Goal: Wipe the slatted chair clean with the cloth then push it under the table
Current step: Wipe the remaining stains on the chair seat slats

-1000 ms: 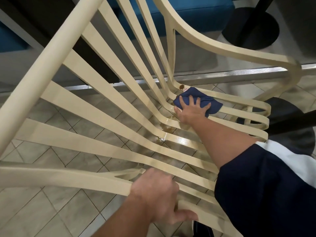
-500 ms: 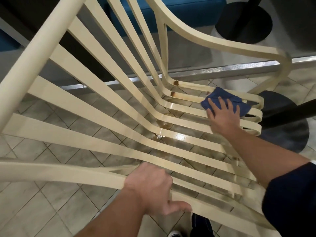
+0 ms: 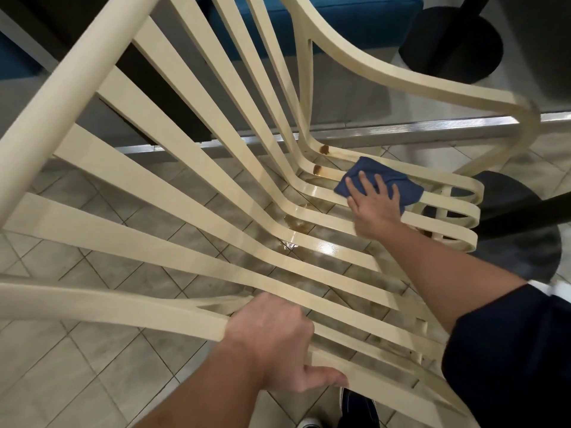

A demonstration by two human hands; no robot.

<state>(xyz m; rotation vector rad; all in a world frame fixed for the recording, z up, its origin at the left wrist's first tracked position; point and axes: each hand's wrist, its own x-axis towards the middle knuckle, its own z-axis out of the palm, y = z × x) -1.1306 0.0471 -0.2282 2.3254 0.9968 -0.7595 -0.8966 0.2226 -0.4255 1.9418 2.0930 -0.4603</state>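
Currently grips the near armrest of the slatted chair (image 3: pixel 61 103) with the left hand (image 3: pixel 272 344), with fingers curled over the rail and thumb laid along its lower edge. Presses the blue cloth (image 3: pixel 408 189) flat onto the far seat slats with the right hand (image 3: pixel 375 208), with fingers straight and spread (palm down, no pinch). Has the cloth near the looped front ends of the slats, below the far armrest. Leaves uncovered two brown stains (image 3: pixel 323 148) just left of the cloth, at the bend where seat turns up into back, and a glossy wet patch (image 3: pixel 296 223) on the middle slats, nearer the camera. Looks down through the slats onto grey tiled floor (image 3: pixel 77 366), where the chair stands, with a black round table base (image 3: pixel 525 242) just beyond its front edge at right. Wears a dark navy sleeve (image 3: pixel 509 350) on the right arm; plants a dark shoe (image 3: pixel 358 406) on the tiles below the near armrest.
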